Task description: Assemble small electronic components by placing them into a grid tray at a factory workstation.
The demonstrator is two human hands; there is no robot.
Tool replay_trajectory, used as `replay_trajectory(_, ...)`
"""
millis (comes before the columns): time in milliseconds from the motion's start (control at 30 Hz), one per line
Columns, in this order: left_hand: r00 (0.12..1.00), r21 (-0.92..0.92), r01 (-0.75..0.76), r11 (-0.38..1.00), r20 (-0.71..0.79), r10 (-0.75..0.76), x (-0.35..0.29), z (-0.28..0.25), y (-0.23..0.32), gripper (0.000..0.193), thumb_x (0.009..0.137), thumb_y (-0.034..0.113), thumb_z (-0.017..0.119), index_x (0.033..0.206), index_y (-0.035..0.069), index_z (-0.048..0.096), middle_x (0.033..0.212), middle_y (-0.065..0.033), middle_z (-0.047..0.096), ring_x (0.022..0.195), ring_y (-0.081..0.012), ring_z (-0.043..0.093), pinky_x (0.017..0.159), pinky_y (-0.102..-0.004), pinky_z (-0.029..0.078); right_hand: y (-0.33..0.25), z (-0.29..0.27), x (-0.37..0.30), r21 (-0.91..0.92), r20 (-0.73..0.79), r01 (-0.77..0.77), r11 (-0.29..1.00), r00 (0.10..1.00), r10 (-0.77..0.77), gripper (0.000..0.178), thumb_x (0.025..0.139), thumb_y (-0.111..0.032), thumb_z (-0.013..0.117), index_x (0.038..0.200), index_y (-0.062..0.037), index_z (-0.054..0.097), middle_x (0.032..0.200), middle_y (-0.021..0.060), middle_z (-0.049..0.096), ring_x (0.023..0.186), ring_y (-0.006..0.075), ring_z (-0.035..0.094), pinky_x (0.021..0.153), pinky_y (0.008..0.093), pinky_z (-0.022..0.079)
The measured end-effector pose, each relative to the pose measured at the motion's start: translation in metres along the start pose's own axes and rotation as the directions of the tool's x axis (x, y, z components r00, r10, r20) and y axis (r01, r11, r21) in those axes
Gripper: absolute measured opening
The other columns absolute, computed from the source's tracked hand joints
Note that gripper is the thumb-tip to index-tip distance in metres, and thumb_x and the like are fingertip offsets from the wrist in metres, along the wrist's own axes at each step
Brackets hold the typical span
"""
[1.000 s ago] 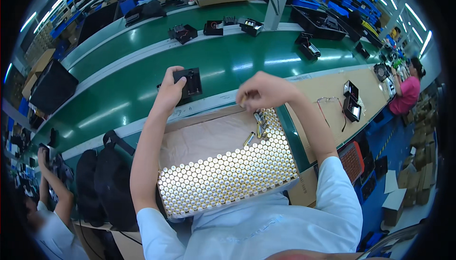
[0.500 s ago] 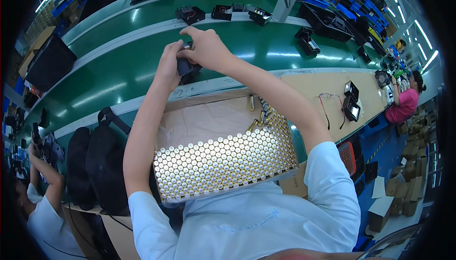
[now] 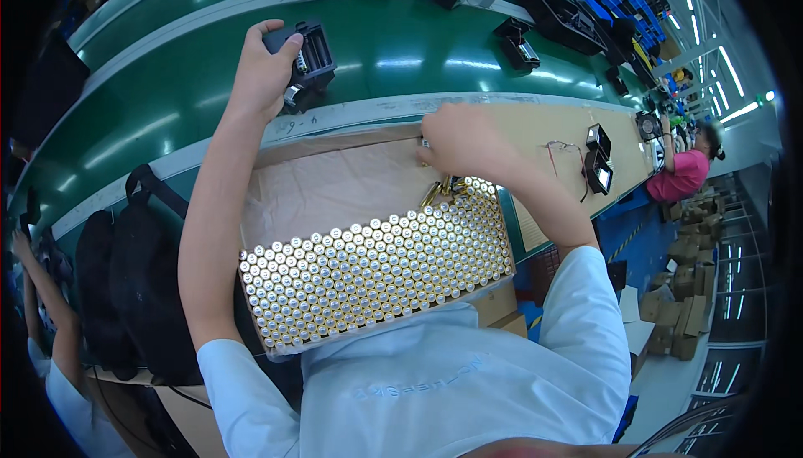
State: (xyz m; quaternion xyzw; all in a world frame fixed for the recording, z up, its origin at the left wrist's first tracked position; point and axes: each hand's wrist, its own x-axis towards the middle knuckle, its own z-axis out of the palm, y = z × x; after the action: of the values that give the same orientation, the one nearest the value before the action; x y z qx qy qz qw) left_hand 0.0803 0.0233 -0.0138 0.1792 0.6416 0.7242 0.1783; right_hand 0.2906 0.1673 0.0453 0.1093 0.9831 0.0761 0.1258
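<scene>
My left hand (image 3: pixel 263 73) is closed around a black battery-powered device (image 3: pixel 313 55), held up over the green bench with its open battery compartment facing up. The thumb rests at the compartment's edge, and at least one battery shows inside. Below is a shallow carton (image 3: pixel 339 133) lined with brown paper, its near part packed with upright gold-and-silver batteries (image 3: pixel 368 266). Over the carton's far right corner my right hand (image 3: pixel 462 142) has its fingers pinched on a battery, mostly covered by the hand. Several loose batteries (image 3: pixel 432 194) lie just below that hand.
Black battery-box devices (image 3: pixel 518 46) stand along the green bench (image 3: pixel 401 61). On the cardboard sheet (image 3: pixel 535 136) at right lie an open black case (image 3: pixel 597 161) and glasses. Black backpacks (image 3: pixel 150 266) sit at left. A person in pink (image 3: pixel 690 173) works far right, another person far left.
My right hand has left the device and come down to the carton's loose batteries. My left hand keeps the device, now turned to show its compartment. The view has shifted.
</scene>
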Motion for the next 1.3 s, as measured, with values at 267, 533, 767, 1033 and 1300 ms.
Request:
replay_trajectory(267,0.993,-0.125,0.092,0.988,0.080,-0.082,-0.005,0.010,0.001,0.052,0.088,0.001,0.062,0.135,0.004,0.040,0.116,-0.0200,0.051,0.096,-0.0246,0.057,0.075,-0.0332,0.054,0.000,0.028,0.009,-0.014,-0.008,-0.020,1.000,1.000,0.020,0.028,0.079,-0.024,0.067,0.077,0.0034,0.073,0.072,0.0170,0.068,0.061,0.0321,0.064,0.060,0.0400,0.054)
replay_trajectory(533,0.964,0.168,-0.102,0.981,0.260,0.055,-0.023,0.013,0.011,0.071,0.076,-0.005,0.063,0.141,0.006,0.036,0.117,-0.0213,0.053,0.092,-0.0249,0.059,0.072,-0.0318,0.052,-0.015,-0.038,0.064,0.547,-0.175,0.072,0.834,0.984,0.031,0.034,0.083,-0.030,0.068,0.071,0.0017,0.074,0.053,0.0082,0.059,0.046,0.0188,0.048,0.051,0.0315,0.045)
replay_trajectory(767,0.934,0.104,-0.204,0.973,0.319,0.162,-0.021,0.015,0.009,0.080,0.073,-0.004,0.070,0.143,0.008,0.035,0.115,-0.0213,0.055,0.088,-0.0254,0.062,0.072,-0.0312,0.053,-0.016,-0.035,0.093,0.557,-0.192,0.062,0.828,0.980,0.056,0.028,0.083,-0.027,0.069,0.078,-0.0007,0.077,0.059,0.0068,0.063,0.048,0.0192,0.049,0.052,0.0312,0.044)
replay_trajectory(1033,0.970,0.096,-0.156,0.983,0.201,0.134,-0.011,0.009,0.011,0.081,0.073,-0.003,0.076,0.143,0.008,0.037,0.111,-0.0198,0.057,0.089,-0.0243,0.064,0.075,-0.0310,0.055,0.010,-0.013,0.020,0.259,-0.292,0.585,0.769,0.806,-0.515,0.009,0.077,-0.011,0.070,0.084,-0.0049,0.071,0.078,0.0050,0.069,0.064,0.0222,0.058,0.063,0.0337,0.047)
replay_trajectory(1300,0.984,0.127,-0.089,0.988,0.168,0.067,-0.013,0.007,0.010,0.076,0.075,-0.004,0.074,0.142,0.006,0.038,0.113,-0.0204,0.056,0.091,-0.0228,0.063,0.077,-0.0296,0.054,0.000,0.014,0.009,0.061,0.360,0.580,0.813,0.747,-0.559,0.007,0.076,-0.011,0.070,0.081,-0.0071,0.069,0.081,0.0057,0.070,0.069,0.0258,0.060,0.068,0.0374,0.049)
